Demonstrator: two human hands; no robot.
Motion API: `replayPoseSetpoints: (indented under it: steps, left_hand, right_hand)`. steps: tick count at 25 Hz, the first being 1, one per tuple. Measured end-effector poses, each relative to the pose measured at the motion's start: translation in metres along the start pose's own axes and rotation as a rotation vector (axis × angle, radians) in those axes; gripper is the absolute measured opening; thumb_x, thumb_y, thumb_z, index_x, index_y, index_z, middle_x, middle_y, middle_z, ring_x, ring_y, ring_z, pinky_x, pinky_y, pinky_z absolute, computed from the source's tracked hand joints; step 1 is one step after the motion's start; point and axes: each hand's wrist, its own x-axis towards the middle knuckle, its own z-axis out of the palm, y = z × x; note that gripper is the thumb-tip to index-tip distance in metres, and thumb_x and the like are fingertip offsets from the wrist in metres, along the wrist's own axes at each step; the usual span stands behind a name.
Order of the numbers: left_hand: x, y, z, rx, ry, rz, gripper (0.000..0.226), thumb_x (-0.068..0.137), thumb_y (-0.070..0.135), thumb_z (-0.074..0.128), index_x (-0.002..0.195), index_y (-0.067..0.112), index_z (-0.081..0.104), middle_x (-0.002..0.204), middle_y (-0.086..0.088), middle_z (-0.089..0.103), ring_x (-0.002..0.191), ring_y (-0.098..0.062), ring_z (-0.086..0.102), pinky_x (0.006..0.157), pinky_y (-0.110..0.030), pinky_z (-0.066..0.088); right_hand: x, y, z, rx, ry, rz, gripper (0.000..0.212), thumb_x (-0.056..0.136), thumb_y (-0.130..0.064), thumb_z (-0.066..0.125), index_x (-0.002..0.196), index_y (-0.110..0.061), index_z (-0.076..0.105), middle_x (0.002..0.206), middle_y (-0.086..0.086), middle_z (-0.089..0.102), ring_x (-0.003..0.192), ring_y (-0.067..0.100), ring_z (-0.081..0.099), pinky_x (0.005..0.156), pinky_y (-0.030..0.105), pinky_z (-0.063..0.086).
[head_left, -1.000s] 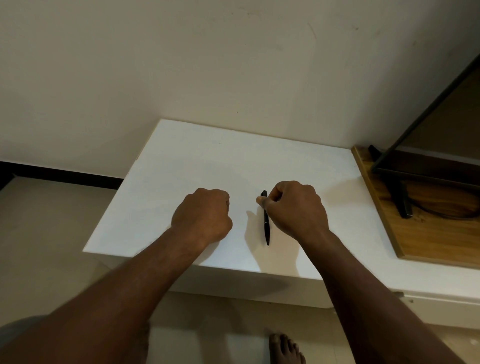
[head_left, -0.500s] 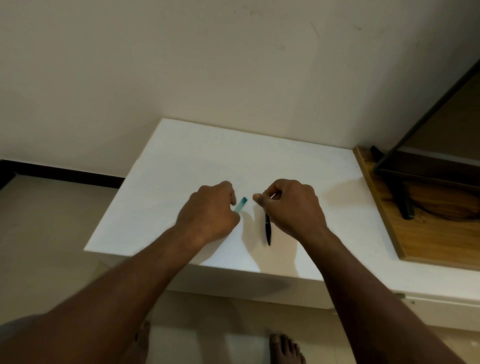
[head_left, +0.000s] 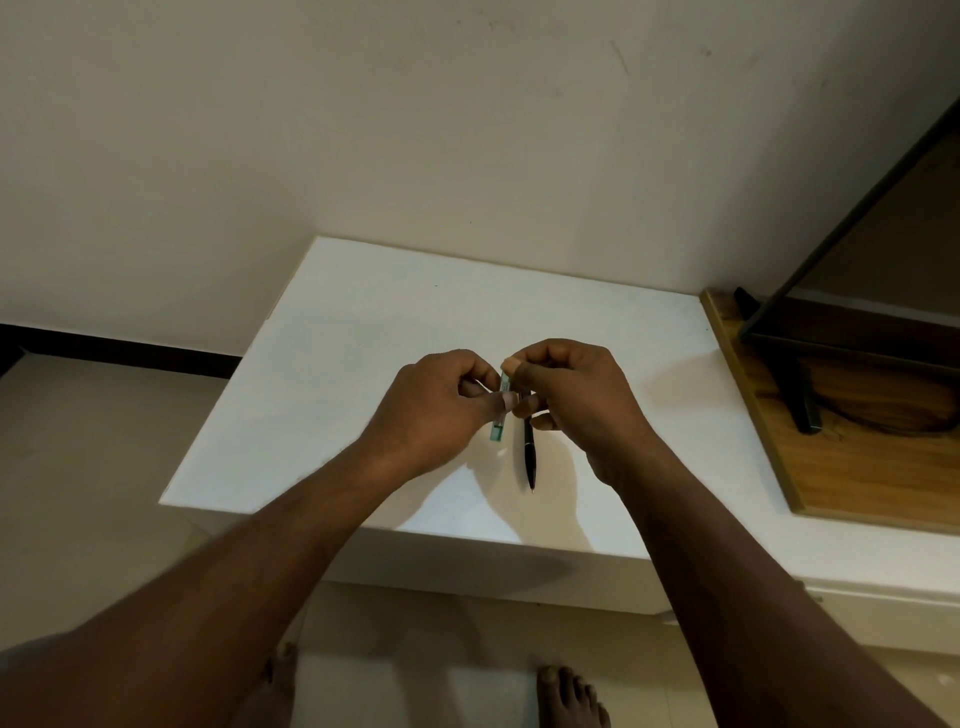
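A: Where is the slim green case (head_left: 497, 428)?

B: It is up between both hands, over the middle of the white table (head_left: 415, 312). It stands nearly upright, with its lower end tilted a little to the left.

A: Who has hold of it?

B: Both hands do. The left hand (head_left: 436, 410) has its fingers curled and pinches the case about halfway along with thumb and fingertips. The right hand (head_left: 576, 400) pinches the far, upper end between thumb and forefinger. The two hands almost touch there.

A: And the black pen (head_left: 529, 457)?

B: It is just right of the case, running near to far with its tip towards the near edge of the table. Its far end goes under the right hand's lower fingers. I cannot tell whether those fingers hold it or it simply lies on the table.

A: What else is around?

B: A wooden board (head_left: 857, 467) adjoins the table on the right, and a black stand (head_left: 800, 400) rests on it. A bare foot (head_left: 569, 696) shows on the floor (head_left: 78, 467) at the near side.
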Motion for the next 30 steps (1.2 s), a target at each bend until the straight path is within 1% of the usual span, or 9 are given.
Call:
replayPoseSetpoints:
  steps: [4,7,9,11,13,19,23,26,30]
  left_hand:
    - [-0.001,0.002,-0.001,0.004,-0.006,-0.008,0.011,0.090,0.032,0.079,0.088,0.023,0.073,0.083,0.004,0.077,0.080,-0.018,0.072,0.082,-0.050,0.062]
    - [0.000,0.002,-0.003,0.006,-0.009,-0.012,0.011,0.091,0.031,0.078,0.088,0.021,0.073,0.084,0.002,0.077,0.082,-0.020,0.073,0.082,-0.049,0.062]
    - [0.002,0.000,-0.003,0.032,-0.007,-0.003,0.013,0.091,0.032,0.078,0.089,0.020,0.073,0.084,0.003,0.076,0.080,-0.018,0.072,0.077,-0.041,0.061]
    - [0.002,-0.002,-0.001,0.142,-0.026,0.015,0.015,0.090,0.034,0.079,0.088,0.021,0.073,0.082,0.008,0.072,0.076,-0.012,0.067,0.067,-0.028,0.052]
    - [0.000,-0.004,0.003,0.191,-0.056,0.010,0.015,0.090,0.034,0.079,0.087,0.022,0.072,0.080,0.012,0.068,0.075,-0.010,0.064,0.063,-0.023,0.044]
    - [0.003,-0.006,0.001,0.147,-0.052,-0.012,0.014,0.091,0.033,0.077,0.089,0.021,0.070,0.085,0.006,0.074,0.079,-0.012,0.070,0.069,-0.030,0.055]
    - [0.002,-0.007,0.002,0.123,-0.048,-0.007,0.010,0.092,0.030,0.077,0.089,0.028,0.068,0.084,0.006,0.076,0.079,-0.012,0.072,0.074,-0.038,0.061]
    - [0.002,-0.007,0.002,0.101,-0.019,0.012,0.008,0.093,0.029,0.075,0.090,0.030,0.068,0.082,0.009,0.076,0.074,-0.008,0.072,0.074,-0.041,0.064]
    - [0.003,-0.007,0.000,0.017,0.067,0.016,0.010,0.095,0.026,0.073,0.094,0.035,0.069,0.082,0.011,0.074,0.071,-0.012,0.075,0.062,-0.044,0.066]
  right_hand:
    - [0.001,0.000,-0.001,0.101,-0.032,0.048,0.007,0.092,-0.020,0.077,0.092,-0.015,0.082,0.074,-0.005,0.077,0.062,0.009,0.069,0.061,0.026,0.051]
    - [0.001,0.000,0.001,0.136,-0.005,0.063,0.006,0.089,-0.019,0.079,0.090,-0.015,0.082,0.074,-0.006,0.075,0.062,0.009,0.067,0.063,0.027,0.052]
    - [0.000,0.000,0.004,0.161,0.035,0.064,0.006,0.088,-0.017,0.078,0.089,-0.014,0.083,0.077,-0.005,0.077,0.064,0.009,0.068,0.065,0.029,0.053]
    - [0.000,0.001,0.003,0.204,0.085,0.054,0.007,0.089,-0.017,0.077,0.092,-0.014,0.082,0.084,-0.004,0.079,0.066,0.010,0.071,0.064,0.026,0.054]
    - [0.002,-0.001,-0.002,0.259,0.121,0.047,0.007,0.093,-0.018,0.075,0.093,-0.015,0.082,0.087,-0.003,0.078,0.069,0.011,0.072,0.060,0.022,0.054]
    - [-0.001,-0.008,-0.008,0.758,0.019,0.207,0.015,0.097,-0.011,0.058,0.089,-0.005,0.070,0.078,0.007,0.072,0.066,0.022,0.075,0.058,0.027,0.057]
    - [-0.002,-0.011,-0.012,0.939,-0.043,0.212,0.017,0.090,-0.007,0.049,0.081,-0.006,0.063,0.074,0.011,0.069,0.065,0.026,0.075,0.055,0.024,0.057]
    - [-0.001,-0.010,-0.013,0.901,-0.035,0.240,0.017,0.088,-0.010,0.050,0.079,-0.007,0.064,0.073,0.008,0.064,0.059,0.021,0.065,0.051,0.024,0.051]
    - [0.002,-0.006,-0.011,0.703,-0.056,0.323,0.016,0.093,-0.015,0.058,0.083,-0.009,0.069,0.069,0.002,0.059,0.050,0.013,0.049,0.045,0.022,0.043]
